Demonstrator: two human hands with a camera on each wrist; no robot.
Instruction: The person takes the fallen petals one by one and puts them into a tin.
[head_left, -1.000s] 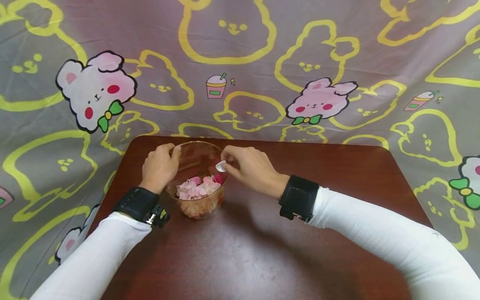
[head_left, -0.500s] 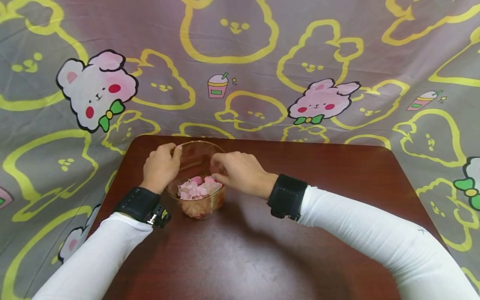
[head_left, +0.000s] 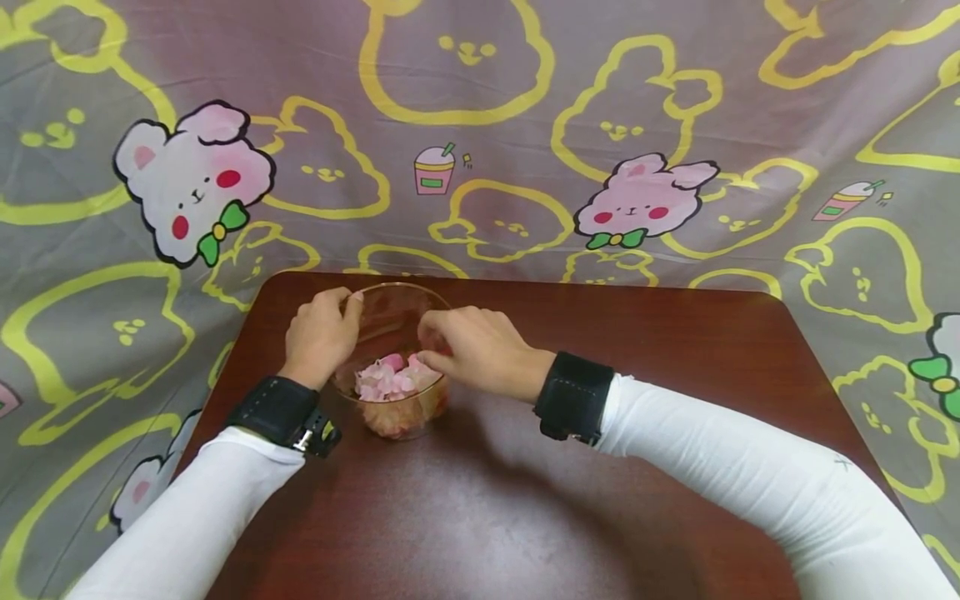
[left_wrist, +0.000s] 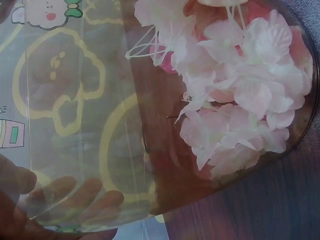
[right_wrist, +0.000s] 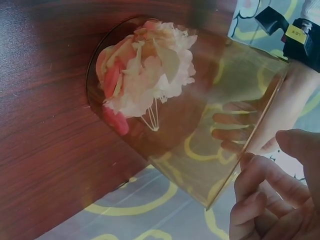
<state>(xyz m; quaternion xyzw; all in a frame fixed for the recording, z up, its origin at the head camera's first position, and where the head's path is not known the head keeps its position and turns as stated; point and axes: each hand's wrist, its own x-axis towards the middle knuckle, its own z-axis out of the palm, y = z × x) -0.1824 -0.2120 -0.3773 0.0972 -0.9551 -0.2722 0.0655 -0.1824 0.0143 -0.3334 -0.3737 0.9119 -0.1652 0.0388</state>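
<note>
I see the clear glass cup [head_left: 396,367] on the dark wood surface [head_left: 525,500], near its far left part, w/ both hands at it. Left hand [head_left: 321,333] wraps the cup's left wall; in the left wrist view its fingers [left_wrist: 75,197] show thru the glass, curled round the outside. Right hand [head_left: 480,350] sits at the cup's right rim, fingertips dipping over the edge, just above the petals [head_left: 392,377]. Its fingers are bent and bunched together; I can't tell whether they pinch anything, since the tips are hidden in head view and the right wrist view shows only curled fingers [right_wrist: 265,190] beside the rim. Petals, pink, white and some red, fill the lower part of the cup. Cartoon-bunny cloth [head_left: 480,125] hangs behind and around the surface.
</note>
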